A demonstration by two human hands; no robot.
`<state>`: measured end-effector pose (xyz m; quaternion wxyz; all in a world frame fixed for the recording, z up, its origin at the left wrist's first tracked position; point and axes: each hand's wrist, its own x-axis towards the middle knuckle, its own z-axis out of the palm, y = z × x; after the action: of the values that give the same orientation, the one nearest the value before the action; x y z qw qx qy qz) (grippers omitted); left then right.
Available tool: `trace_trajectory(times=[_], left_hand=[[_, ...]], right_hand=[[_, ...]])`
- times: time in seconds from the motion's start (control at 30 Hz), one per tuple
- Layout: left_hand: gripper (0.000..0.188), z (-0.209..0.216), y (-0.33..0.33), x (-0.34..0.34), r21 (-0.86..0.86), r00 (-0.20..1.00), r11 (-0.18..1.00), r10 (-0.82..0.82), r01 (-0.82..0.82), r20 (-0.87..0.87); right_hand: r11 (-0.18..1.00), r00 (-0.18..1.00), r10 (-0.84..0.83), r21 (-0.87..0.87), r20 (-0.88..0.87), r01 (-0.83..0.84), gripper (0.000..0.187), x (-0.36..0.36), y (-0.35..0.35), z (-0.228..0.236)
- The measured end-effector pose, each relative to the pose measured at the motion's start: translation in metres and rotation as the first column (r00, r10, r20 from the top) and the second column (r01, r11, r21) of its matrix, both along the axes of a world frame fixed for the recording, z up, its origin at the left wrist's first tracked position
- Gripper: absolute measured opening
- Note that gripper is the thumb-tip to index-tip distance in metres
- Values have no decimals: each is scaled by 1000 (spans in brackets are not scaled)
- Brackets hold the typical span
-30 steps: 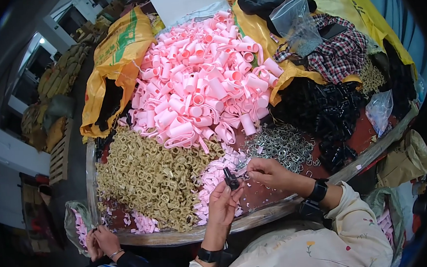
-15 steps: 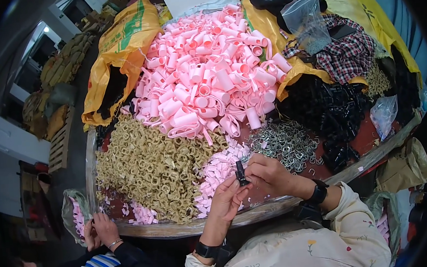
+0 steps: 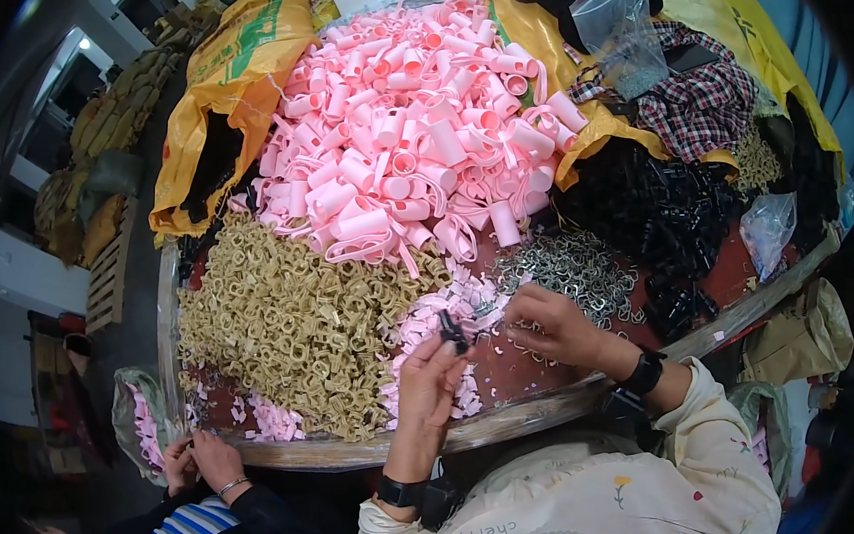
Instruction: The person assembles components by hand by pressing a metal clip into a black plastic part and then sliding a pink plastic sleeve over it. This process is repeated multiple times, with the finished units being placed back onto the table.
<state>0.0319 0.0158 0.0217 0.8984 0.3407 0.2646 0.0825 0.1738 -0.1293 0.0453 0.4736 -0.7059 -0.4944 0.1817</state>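
Note:
My left hand (image 3: 426, 385) pinches a small black plastic part (image 3: 453, 332) upright between thumb and fingertips, above a scatter of small pink pieces (image 3: 464, 294). To its right, my right hand (image 3: 555, 327) is apart from that part, with fingers curled and thumb against fingertips. Whether anything tiny sits in that pinch I cannot make out. Just beyond the right hand lies a heap of silvery metal rings (image 3: 593, 279). Left of my hands spreads a big pile of tan plastic buckle-like pieces (image 3: 291, 323).
Pink tubes with straps (image 3: 388, 150) form a tall mound at the back. Black plastic parts (image 3: 658, 209) pile up on the right. A wooden rim (image 3: 519, 412) edges the table. At lower left, a co-worker's hands (image 3: 206, 460) work near a bag of pink pieces (image 3: 144, 425).
My hands have come apart: the right has let go of the black part and moved toward the metal rings. The left has shifted slightly left, still gripping the part.

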Motion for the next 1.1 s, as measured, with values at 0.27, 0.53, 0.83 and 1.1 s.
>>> trace_trajectory(times=[0.27,0.53,0.83,1.1], left_hand=[[21,-4,-2,0,4,996,997,81,-81,-46],[21,-19,-9,2,-10,998,1000,20,-20,-66],[22,-18,0,-11,42,987,986,161,-161,11],[24,-14,-2,-20,39,995,999,30,-33,91]], right_hand=[[957,745,204,-290,635,-14,12,5,-36,-29],[973,887,139,-229,441,-39,11,3,-26,-24],[871,746,487,-192,453,-452,15,-47,7,-45],[1000,207,16,11,-978,-26,8,-25,8,-43]])
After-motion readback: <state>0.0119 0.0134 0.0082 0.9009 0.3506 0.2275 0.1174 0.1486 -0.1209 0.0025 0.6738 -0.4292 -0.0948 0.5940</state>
